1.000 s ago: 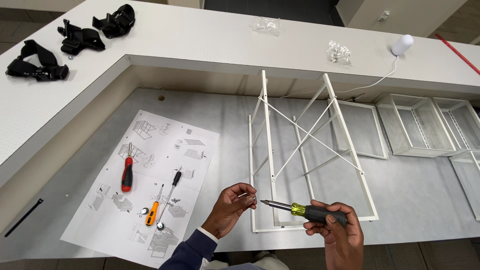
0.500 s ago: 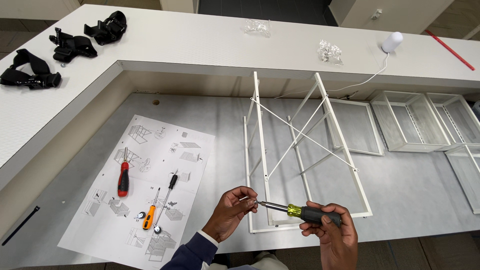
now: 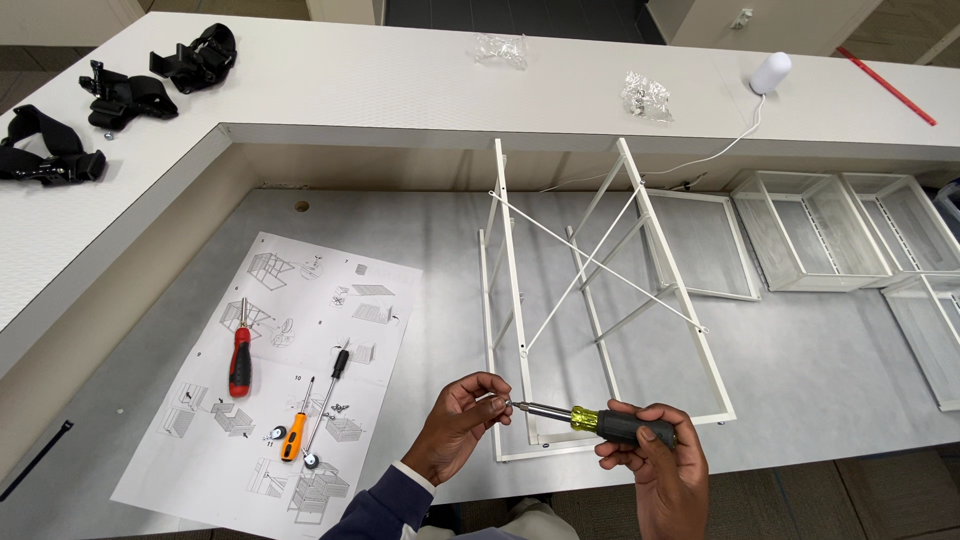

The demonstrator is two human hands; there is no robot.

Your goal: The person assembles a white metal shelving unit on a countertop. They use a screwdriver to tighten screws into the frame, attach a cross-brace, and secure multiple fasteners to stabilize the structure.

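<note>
My right hand (image 3: 655, 462) grips a screwdriver (image 3: 590, 420) with a black and yellow handle, its metal shaft pointing left. My left hand (image 3: 460, 422) pinches a small part at the shaft's tip; the part is too small to identify. Both hands hover just in front of the near bottom rail of a white metal frame (image 3: 600, 300) with crossed diagonal braces that stands on the grey table (image 3: 440, 300).
An instruction sheet (image 3: 290, 370) lies at the left with a red-handled screwdriver (image 3: 240, 355), an orange one (image 3: 296, 425), a black one (image 3: 332, 385) and small casters. White wire baskets (image 3: 820, 225) stand at the right. Black straps, plastic hardware bags and a white lamp rest on the raised counter.
The view has shifted slightly. Both hands have stayed together at the screwdriver tip, drifting a little toward the frame's near rail.
</note>
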